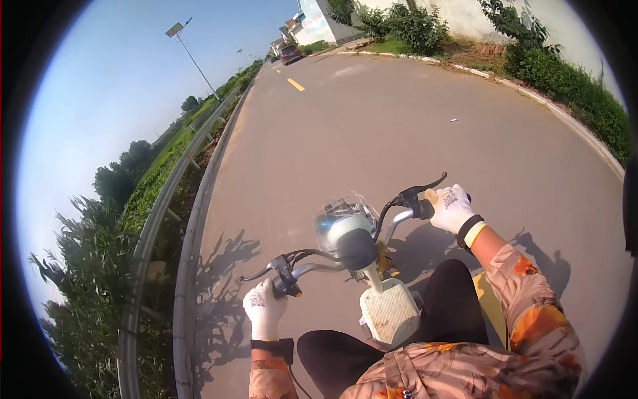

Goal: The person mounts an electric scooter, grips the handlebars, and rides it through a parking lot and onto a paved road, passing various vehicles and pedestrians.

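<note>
I sit astride a small electric scooter with silver handlebars (319,267). My left hand (264,307), in a white work glove, is closed around the left handlebar grip. The left brake lever (256,274) juts out ahead of it. The right handlebar grip is wrapped by my right hand (450,207), gloved in white with a tan patch by the thumb. Beyond its knuckles the right brake lever (432,184) curves forward. Between the bars is a rounded white and grey headlamp housing (352,241), with a wire basket (342,201) in front. A cream ribbed panel (391,311) lies between my knees.
A paved road (399,106) runs ahead, with yellow dashes (296,85). A metal guardrail (156,233) and kerb line the left side, with green plants beyond. A dark car (290,54) is far ahead. Shrubs (419,30), a kerb and a pale wall border the right.
</note>
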Tool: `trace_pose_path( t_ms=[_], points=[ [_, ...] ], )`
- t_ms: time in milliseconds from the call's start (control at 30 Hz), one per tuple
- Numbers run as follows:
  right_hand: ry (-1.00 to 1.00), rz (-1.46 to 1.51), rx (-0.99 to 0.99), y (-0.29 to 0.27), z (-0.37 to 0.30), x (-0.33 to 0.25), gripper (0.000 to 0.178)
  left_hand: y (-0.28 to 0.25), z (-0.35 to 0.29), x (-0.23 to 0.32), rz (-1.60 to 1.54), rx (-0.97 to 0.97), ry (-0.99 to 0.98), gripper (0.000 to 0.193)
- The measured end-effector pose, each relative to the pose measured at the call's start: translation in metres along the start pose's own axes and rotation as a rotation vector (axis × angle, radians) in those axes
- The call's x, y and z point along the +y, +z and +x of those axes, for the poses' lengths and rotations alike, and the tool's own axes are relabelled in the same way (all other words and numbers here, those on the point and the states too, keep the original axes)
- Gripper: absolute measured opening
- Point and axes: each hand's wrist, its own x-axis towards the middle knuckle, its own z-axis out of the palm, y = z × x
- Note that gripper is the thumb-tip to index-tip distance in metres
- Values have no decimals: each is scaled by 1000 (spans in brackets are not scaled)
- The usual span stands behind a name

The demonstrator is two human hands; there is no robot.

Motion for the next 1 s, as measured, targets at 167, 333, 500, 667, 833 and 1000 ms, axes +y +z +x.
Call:
trace_pose_path(
  t_ms=[167, 333, 500, 667, 833, 1000],
  points=[
    [9, -12, -43, 4, -19, 14, 35, 6, -13, 11, -44, 40, 36, 22],
    [-3, -29, -64, 5, -25, 19, 35, 0, -20, 18, -32, 19, 40, 20],
    [0, -32, -77, 36, 1, 15, 35, 37, -13, 14, -25, 8, 43, 20],
    [27, 8, -40, 111, 29, 10, 33, 119, -5, 9, -48, 41, 45, 18],
    [16, 18, 0, 187, 42, -5, 31, 182, -12, -6, -30, -3, 46, 22],
    [30, -11, 91, 245, 71, -14, 26, 236, 0, -20, -41, 50, 55, 23]
  ],
)
